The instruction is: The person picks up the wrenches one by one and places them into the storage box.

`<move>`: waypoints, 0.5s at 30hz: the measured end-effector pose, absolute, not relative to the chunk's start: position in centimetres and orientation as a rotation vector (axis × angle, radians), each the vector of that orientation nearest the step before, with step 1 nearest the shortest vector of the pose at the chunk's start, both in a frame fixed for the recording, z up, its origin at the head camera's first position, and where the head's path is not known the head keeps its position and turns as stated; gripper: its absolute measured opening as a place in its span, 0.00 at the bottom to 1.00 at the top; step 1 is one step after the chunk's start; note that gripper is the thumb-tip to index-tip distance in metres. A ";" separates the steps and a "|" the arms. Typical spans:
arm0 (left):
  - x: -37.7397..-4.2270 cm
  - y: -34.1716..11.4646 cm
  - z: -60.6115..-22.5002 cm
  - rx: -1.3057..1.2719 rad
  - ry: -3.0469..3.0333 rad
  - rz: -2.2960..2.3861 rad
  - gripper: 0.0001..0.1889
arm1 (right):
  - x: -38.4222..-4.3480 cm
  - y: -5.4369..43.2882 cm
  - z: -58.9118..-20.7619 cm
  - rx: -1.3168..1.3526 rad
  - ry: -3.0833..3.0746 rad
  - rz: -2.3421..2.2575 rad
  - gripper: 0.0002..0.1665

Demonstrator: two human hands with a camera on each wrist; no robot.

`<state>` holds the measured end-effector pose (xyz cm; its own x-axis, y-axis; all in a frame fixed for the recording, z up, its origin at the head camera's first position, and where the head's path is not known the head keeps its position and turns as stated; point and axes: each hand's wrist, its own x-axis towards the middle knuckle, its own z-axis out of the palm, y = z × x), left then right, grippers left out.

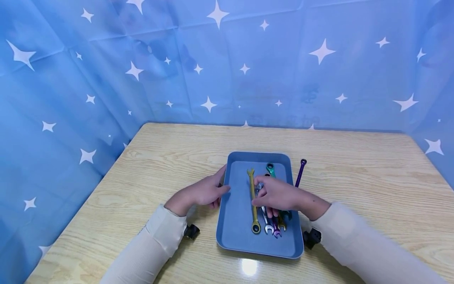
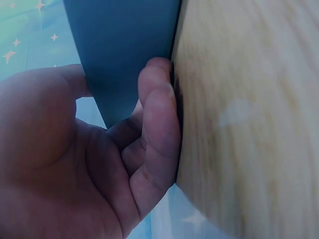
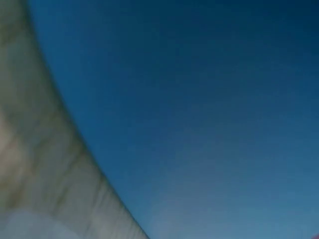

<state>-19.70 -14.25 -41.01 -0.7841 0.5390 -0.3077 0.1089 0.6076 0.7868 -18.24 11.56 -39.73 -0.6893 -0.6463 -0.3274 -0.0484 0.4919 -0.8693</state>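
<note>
A shallow blue-grey tray (image 1: 234,236) rests on the table with several wrenches in it. My left hand (image 1: 207,191) grips its left wall, thumb over the rim and fingers curled along the outside; the left wrist view shows these fingers low against the tray wall (image 2: 114,45). Inside the tray, my right hand (image 1: 280,193) holds a gold combination wrench (image 1: 254,217) at its shaft with thumb and forefinger. Below that palm lie a silver wrench (image 1: 268,227), a purple one (image 1: 276,232) and a green ratchet wrench (image 1: 270,169), partly hidden by the hand.
Leaning across the tray's right rim or lying beyond it is another purple wrench (image 1: 300,173). The wood-grain table (image 1: 369,169) surrounds the tray. A blue curtain with white stars (image 1: 230,79) hangs behind. The right wrist view is mostly filled by the blue tray wall (image 3: 174,99).
</note>
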 end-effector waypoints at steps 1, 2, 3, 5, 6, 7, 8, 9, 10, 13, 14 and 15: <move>-19.7 -14.2 -41.0 0.511 2.307 1.082 0.41 | -18.3 11.5 -39.8 -0.567 2.093 -1.186 0.19; -19.7 -14.2 -41.0 0.510 2.308 1.083 0.41 | -18.3 11.4 -39.8 -0.570 2.099 -1.179 0.18; -19.7 -14.2 -41.1 0.506 2.310 1.082 0.41 | -18.3 11.3 -39.9 -0.569 2.106 -1.172 0.17; -19.7 -14.2 -41.1 0.499 2.314 1.079 0.41 | -18.3 11.2 -40.0 -0.567 2.117 -1.162 0.15; -19.7 -14.2 -41.1 0.495 2.316 1.076 0.41 | -18.3 11.2 -40.1 -0.564 2.120 -1.158 0.15; -19.7 -14.2 -41.1 0.494 2.314 1.075 0.41 | -18.3 11.2 -40.2 -0.563 2.127 -1.151 0.15; -19.7 -14.2 -41.1 0.492 2.312 1.076 0.41 | -18.3 11.2 -40.2 -0.562 2.132 -1.145 0.14; -19.7 -14.2 -41.1 0.491 2.308 1.079 0.41 | -18.3 11.1 -40.3 -0.557 2.136 -1.139 0.14; -19.7 -14.2 -41.1 0.491 2.306 1.080 0.41 | -18.3 11.1 -40.4 -0.555 2.143 -1.133 0.14; -19.8 -14.2 -41.1 0.493 2.298 1.087 0.41 | -18.3 10.8 -40.5 -0.548 2.188 -1.098 0.13; -19.8 -14.3 -41.1 0.493 2.298 1.087 0.41 | -18.3 10.7 -40.5 -0.541 2.206 -1.085 0.13; -19.8 -14.3 -41.1 0.494 2.298 1.088 0.41 | -18.3 10.5 -40.5 -0.534 2.228 -1.070 0.13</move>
<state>-19.77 -14.30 -41.13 -0.7847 0.5331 -0.3162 0.0932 0.6059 0.7901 -18.25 10.52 -40.54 -0.7370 -0.5816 -0.3443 -0.0947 0.5933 -0.7994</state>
